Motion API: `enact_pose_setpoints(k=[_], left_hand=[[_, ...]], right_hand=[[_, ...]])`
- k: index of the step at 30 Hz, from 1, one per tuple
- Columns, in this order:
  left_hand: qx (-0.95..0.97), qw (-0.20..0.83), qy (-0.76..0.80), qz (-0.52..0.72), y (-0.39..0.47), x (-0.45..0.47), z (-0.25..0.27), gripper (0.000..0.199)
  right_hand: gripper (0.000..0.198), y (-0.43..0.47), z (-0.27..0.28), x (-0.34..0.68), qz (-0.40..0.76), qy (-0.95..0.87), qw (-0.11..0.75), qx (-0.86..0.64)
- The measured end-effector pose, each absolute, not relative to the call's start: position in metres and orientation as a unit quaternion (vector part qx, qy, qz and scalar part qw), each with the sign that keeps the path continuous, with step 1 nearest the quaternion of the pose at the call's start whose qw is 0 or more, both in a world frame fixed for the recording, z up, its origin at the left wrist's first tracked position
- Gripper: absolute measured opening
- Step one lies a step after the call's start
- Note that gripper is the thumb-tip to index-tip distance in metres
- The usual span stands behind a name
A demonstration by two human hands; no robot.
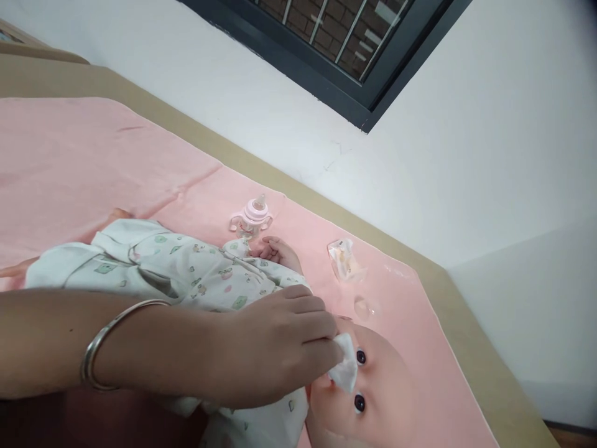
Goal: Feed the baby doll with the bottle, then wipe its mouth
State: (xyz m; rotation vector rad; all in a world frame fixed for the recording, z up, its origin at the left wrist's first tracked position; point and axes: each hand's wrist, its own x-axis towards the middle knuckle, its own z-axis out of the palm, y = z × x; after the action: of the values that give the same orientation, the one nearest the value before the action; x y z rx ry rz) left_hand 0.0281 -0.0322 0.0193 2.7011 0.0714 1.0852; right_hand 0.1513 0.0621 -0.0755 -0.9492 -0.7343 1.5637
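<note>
Now, left hand (280,351): I see it reaching in from the left, back turned up, fingertips pressed together and pinching a small white wipe (344,371). A silver bangle (100,348) sits on the wrist.
Right hand: nowhere in my view.
Wipe: folded small, pressed against the baby doll's face (377,389), touching it between the nose and the nearer eye.
Doll: lies on its back, head toward the lower right, dressed in a white printed romper (186,267). My forearm crosses over its chest.
Step in hand: I judge this to be cleaning the doll's face, with the wipe already in contact.
Next move calls for: a light, short stroke that keeps the wipe pinched and clear of the eyes.
Beyond the doll: a pink feeding bottle (252,218) stands upright just past the doll's raised hand (280,252). A crumpled clear packet (344,260) lies apart to its right.
Underneath: a pink cloth (69,162) covers a tan surface (466,323) set against a white wall.
</note>
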Motion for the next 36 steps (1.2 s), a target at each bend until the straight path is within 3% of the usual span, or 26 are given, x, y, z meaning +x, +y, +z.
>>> enact_pose_setpoints(k=[14, 27, 36], left_hand=[[0.928, 0.057, 0.035, 0.366, -0.029, 0.026, 0.012, 0.008], [0.917, 0.081, -0.067, 0.385, -0.026, 0.025, 0.014, 0.014], [0.927, 0.094, -0.046, 0.359, -0.028, 0.025, 0.010, 0.011]], right_hand=[[0.025, 0.068, -0.089, 0.161, 0.652, -0.328, 0.540, -0.420], [0.023, 0.066, -0.087, 0.159, 0.659, -0.299, 0.554, -0.412], [0.024, 0.064, -0.087, 0.157, 0.644, -0.306, 0.561, -0.420]])
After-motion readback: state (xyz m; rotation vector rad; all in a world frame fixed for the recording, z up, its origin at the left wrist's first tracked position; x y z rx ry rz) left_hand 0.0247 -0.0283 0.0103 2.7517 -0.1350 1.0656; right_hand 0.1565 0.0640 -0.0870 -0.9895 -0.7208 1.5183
